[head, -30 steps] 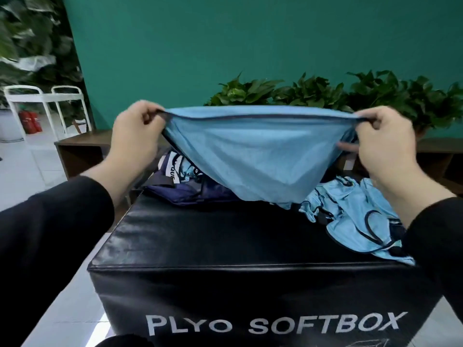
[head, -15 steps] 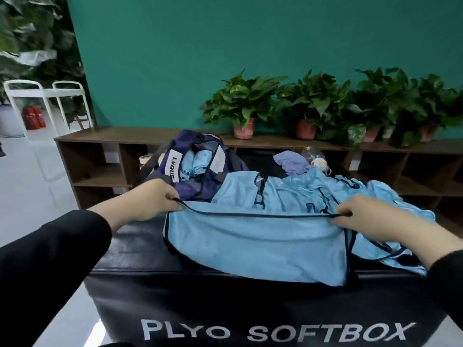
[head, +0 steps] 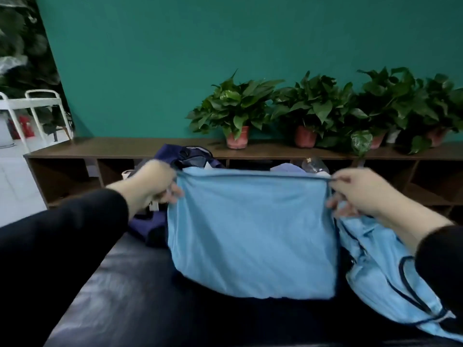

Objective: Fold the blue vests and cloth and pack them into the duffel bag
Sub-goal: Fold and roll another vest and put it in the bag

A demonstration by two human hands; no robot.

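Note:
A light blue vest (head: 250, 234) with dark trim hangs folded in front of me above the black soft box (head: 120, 301). My left hand (head: 155, 184) pinches its upper left corner and my right hand (head: 360, 191) pinches its upper right corner, stretching the top edge taut. The navy duffel bag (head: 190, 154) stands behind the vest at the left, mostly hidden by it. More light blue vests (head: 375, 266) lie crumpled on the box at the right, under my right forearm. A small purple cloth (head: 288, 169) peeks over the held vest's top edge.
A low wooden shelf unit (head: 100, 149) runs along the teal wall behind the box, with several potted plants (head: 238, 108) on top. A white rack (head: 30, 103) stands at the far left on the tiled floor. A clear bottle (head: 313, 164) shows behind the vest.
The vest lay flat on the box half a second ago. Both hands have lifted its top edge, so it now hangs upright and hides most of the bag.

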